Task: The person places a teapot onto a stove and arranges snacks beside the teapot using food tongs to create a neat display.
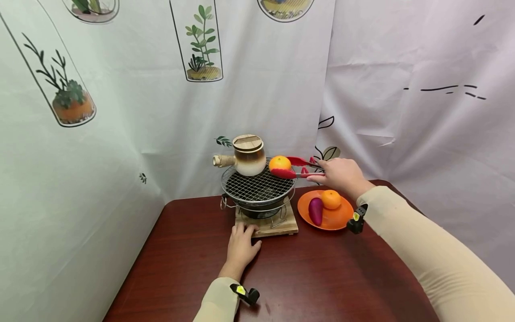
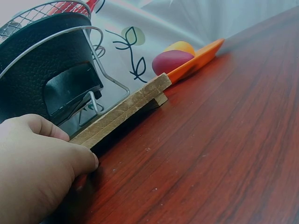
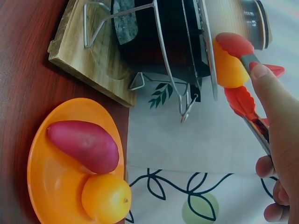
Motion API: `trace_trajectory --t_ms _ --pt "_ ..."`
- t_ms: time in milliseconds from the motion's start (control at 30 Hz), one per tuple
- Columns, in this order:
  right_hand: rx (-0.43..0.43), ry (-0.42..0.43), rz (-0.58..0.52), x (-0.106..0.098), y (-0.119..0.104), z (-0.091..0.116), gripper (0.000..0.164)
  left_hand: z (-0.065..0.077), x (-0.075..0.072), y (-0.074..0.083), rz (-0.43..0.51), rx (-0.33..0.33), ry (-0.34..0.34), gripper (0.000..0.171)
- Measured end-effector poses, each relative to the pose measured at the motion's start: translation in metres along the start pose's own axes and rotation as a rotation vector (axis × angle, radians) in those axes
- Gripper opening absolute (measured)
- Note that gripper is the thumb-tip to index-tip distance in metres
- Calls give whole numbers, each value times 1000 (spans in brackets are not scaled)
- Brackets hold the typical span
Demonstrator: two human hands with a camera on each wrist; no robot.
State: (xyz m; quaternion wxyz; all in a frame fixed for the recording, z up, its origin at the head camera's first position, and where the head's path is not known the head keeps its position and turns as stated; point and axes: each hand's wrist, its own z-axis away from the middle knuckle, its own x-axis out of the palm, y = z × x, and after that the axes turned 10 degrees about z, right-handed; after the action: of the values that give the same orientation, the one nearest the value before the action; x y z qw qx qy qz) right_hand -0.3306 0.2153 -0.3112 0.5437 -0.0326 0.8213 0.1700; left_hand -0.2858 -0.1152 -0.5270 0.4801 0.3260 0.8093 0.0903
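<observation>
My right hand (image 1: 339, 173) grips red-tipped metal tongs (image 1: 299, 173). An orange (image 1: 280, 164) sits between their tips, at the right rim of the round wire grill (image 1: 255, 190) and beside the lidded clay pot (image 1: 250, 161). The pot stands on the grill with its handle to the left. Low at the front, my left hand (image 1: 241, 247) holds the near edge of the wooden board (image 1: 285, 229) under the grill, fingers over the edge and thumb at its front side. The left wrist view shows the board's edge (image 2: 126, 107) between finger and thumb.
Right of the board lies an orange plate (image 1: 334, 222) with a purple eggplant-like vegetable (image 1: 315, 211) and another orange (image 1: 331, 199). The grill's black bowl (image 1: 261, 212) rests in a wire stand. A printed white curtain (image 1: 273, 98) hangs behind the dark red table (image 1: 314, 273).
</observation>
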Motion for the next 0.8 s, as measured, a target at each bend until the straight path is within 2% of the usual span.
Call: trace_trajectory --t_ms 267,533,800 --pt "1 6 2 1 -2 -1 70 1 0 -1 8 -2 -8 37" --pt "8 -37 -14 1 0 -1 69 0 1 -2 16 11 14 37" --pt "24 -67 -31 0 0 2 84 1 -2 0 29 -24 -26 36"
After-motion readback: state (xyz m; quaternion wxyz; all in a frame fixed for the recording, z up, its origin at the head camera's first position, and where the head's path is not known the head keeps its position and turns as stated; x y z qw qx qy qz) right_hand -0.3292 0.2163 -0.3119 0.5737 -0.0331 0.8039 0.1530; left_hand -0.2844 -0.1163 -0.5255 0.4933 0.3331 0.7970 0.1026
